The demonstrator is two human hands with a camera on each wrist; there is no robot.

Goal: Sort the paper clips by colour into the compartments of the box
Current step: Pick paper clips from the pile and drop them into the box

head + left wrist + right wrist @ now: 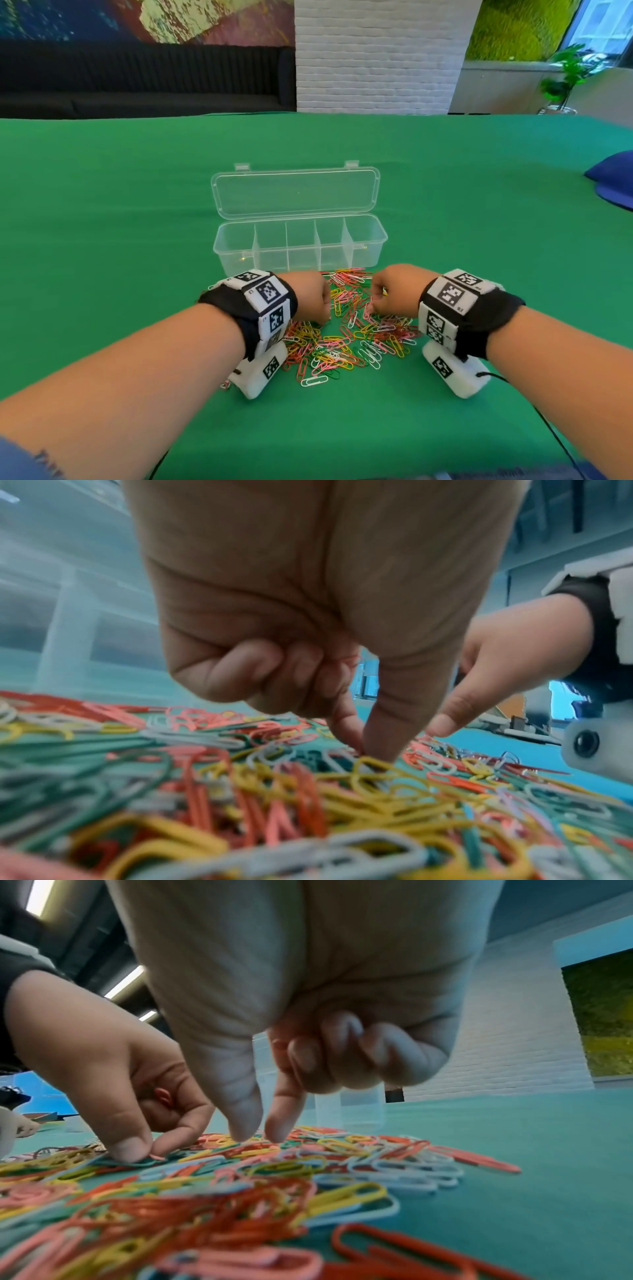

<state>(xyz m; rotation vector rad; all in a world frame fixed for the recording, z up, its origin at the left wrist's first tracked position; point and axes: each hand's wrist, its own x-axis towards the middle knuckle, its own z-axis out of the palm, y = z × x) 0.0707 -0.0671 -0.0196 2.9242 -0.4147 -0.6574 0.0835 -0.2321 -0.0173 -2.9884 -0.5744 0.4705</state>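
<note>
Both forearms fill the near edge of the head view, each wrist wrapped in a marker-covered band. Starting at the left, the left hand [310,296] is down on the pile of paper clips [346,337], thumb and forefinger meeting at a clip on the green cloth [102,212], the other fingers curled in with what looks like a red clip tucked in the palm; the pinched clip's colour cannot be told for sure. Between the two hands the pile spreads in red, pink, yellow, green and white, thickest toward the wrists. To the right, the right hand [397,291] has thumb and forefinger pointing down just above the clips with a small gap between them, holding nothing there; the curled fingers may hide a pink clip, but that is unclear. Just beyond both hands' knuckles stands the clear box [299,245], lid open, its five compartments apparently empty. Judging by this, sorting has barely begun: picking is in hand. Next, each pinch must close on one clip, lift it free of its neighbours and carry it forward to a chosen compartment.
</note>
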